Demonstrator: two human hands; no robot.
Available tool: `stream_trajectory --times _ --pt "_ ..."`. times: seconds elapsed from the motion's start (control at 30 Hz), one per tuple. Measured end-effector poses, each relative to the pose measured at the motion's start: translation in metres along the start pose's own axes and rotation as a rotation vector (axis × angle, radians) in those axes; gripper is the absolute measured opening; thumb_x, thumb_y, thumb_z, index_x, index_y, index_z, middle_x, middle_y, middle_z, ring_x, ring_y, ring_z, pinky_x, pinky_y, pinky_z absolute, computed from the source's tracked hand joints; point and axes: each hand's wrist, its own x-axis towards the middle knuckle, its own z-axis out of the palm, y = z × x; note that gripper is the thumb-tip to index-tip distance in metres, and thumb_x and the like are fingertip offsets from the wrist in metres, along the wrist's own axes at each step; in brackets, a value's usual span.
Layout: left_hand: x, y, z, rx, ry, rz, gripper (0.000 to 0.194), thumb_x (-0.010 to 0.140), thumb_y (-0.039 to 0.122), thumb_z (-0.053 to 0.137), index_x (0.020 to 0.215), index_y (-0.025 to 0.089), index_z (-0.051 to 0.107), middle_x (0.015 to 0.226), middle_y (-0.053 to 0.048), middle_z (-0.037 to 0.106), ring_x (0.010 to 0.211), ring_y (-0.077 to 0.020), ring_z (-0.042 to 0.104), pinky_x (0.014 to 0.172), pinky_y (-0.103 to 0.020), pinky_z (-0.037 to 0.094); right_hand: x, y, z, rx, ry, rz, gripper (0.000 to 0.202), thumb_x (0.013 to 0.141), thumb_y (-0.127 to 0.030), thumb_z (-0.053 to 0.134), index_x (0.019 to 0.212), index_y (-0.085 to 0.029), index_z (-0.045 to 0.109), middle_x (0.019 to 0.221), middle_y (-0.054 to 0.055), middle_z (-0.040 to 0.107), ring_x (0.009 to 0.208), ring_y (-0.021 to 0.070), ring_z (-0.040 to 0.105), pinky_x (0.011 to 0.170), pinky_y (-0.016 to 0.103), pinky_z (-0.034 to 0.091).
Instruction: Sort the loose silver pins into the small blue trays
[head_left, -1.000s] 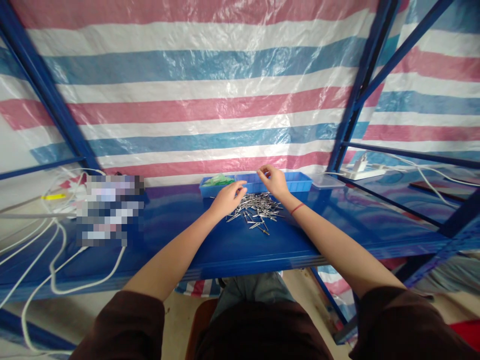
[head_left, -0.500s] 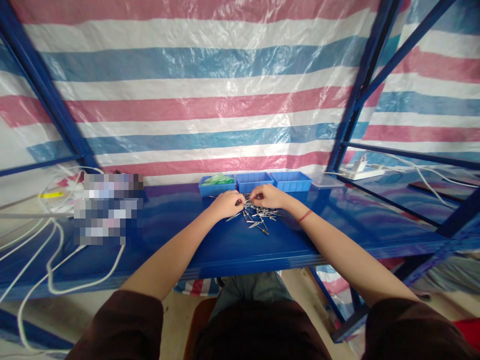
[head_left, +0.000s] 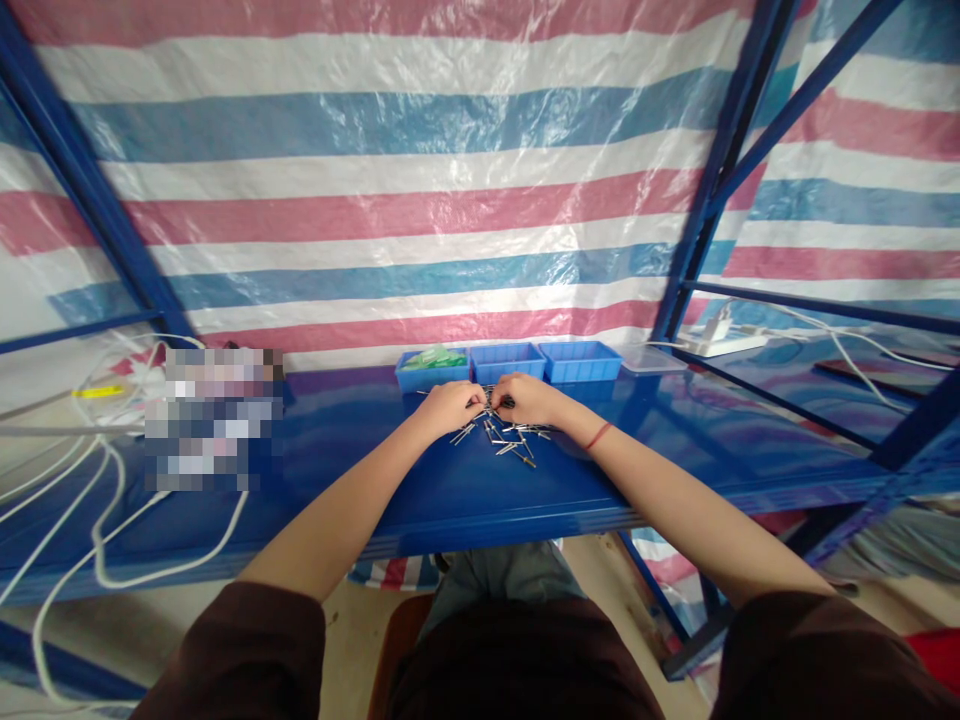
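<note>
Head view: left hand (head_left: 452,404) and right hand (head_left: 528,400) curl over scattered metal pins (head_left: 516,431), grasp impossible to tell, where light fingertip pinching should suit.

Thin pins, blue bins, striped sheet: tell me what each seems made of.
Thin pins: probably metal, silvery and shiny, judging by their bright glints.
Blue bins: likely molded plastic, slightly glossy, given the ribbed walls.
Striped sheet: apparently plastic tarpaulin, glossy, with crinkled highlights; any weave is unclear.

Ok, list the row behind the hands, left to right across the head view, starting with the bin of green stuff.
Left bin with green stuff → middle bin → right bin → clear plastic container → white power strip.
</note>
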Motion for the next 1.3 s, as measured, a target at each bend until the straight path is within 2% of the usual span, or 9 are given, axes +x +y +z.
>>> stream_trajectory --times 0.13,0.27,0.43,0.6,0.73,0.9,1.07,1.3 --pt "0.0 -0.002 0.002 -0.028 0.026 -0.001 0.015 0.079 0.026 0.051 0.087 0.024 0.064 0.091 0.0 0.067 0.077 -0.0147 0.061 0.068 -0.024 0.044 0.001 0.002 -0.001 0.033 -0.031 -0.022 0.013 0.07 -0.013 0.057 0.071 -0.019 0.069 0.073 0.004 0.066 0.073 0.0169 0.056 0.07 0.026 0.039" --pt "-0.001 -0.003 0.004 -0.056 0.044 0.001 0.015 0.078 0.025 0.053 0.088 0.024 0.064 0.089 0.0 0.068 0.075 -0.0145 0.061 0.067 -0.024 0.045 0.001 0.003 0.0 -0.038 -0.05 -0.035 0.012 0.072 -0.013 0.054 0.071 -0.017 0.066 0.077 0.006 0.064 0.075 0.0176 0.055 0.075 0.028 0.039" --pt "0.0 -0.001 0.002 -0.119 0.093 0.002 0.02 0.075 0.025 0.057 0.094 0.022 0.064 0.088 0.0 0.068 0.072 -0.014 0.061 0.068 -0.025 0.046 -0.002 0.001 -0.008 -0.116 0.013 0.013 0.014 0.078 -0.013 0.046 0.076 -0.014 0.06 0.077 0.009 0.061 0.074 0.0171 0.053 0.075 0.029 0.038" --pt "0.002 0.007 -0.003 -0.353 0.203 -0.065 0.026 0.073 0.032 0.062 0.095 0.019 0.063 0.085 -0.001 0.068 0.069 -0.0126 0.061 0.069 -0.025 0.048 -0.003 0.0 -0.015 0.182 0.1 0.175 0.011 0.079 -0.013 0.044 0.082 -0.014 0.055 0.071 0.004 0.062 0.062 0.0126 0.053 0.063 0.025 0.039" --pt "0.003 0.012 -0.006 -0.482 0.309 -0.075 0.017 0.076 0.031 0.059 0.086 0.017 0.063 0.083 -0.002 0.069 0.075 -0.0129 0.063 0.073 -0.025 0.049 0.001 -0.003 -0.012 0.423 0.173 0.183 0.008 0.079 -0.019 0.046 0.081 -0.015 0.053 0.075 0.005 0.065 0.069 0.0135 0.058 0.067 0.026 0.043" --pt "0.002 0.017 -0.01 -0.515 0.393 -0.075 0.015 0.079 0.029 0.056 0.086 0.018 0.063 0.081 -0.001 0.07 0.077 -0.0142 0.064 0.074 -0.026 0.05 0.004 -0.006 -0.008 0.664 0.168 0.24 0.012 0.081 -0.024 0.047 0.084 -0.015 0.054 0.079 0.005 0.066 0.07 0.0123 0.058 0.069 0.026 0.045" --pt "0.002 0.018 -0.011 -0.482 0.431 -0.068 0.015 0.079 0.026 0.057 0.09 0.019 0.065 0.087 -0.001 0.07 0.08 -0.0139 0.064 0.074 -0.026 0.049 0.005 -0.007 -0.009 0.742 0.14 0.28 0.022 0.084 -0.032 0.045 0.079 -0.015 0.057 0.079 0.005 0.065 0.065 0.0107 0.055 0.066 0.025 0.045" --pt "0.003 0.012 -0.009 -0.463 0.509 -0.089 0.018 0.08 0.031 0.057 0.092 0.019 0.065 0.089 -0.002 0.07 0.077 -0.0138 0.064 0.07 -0.025 0.049 0.007 -0.006 -0.009 0.81 0.331 0.3 0.02 0.073 -0.031 0.06 0.084 -0.015 0.055 0.069 0.001 0.059 0.062 0.0106 0.053 0.063 0.027 0.044"
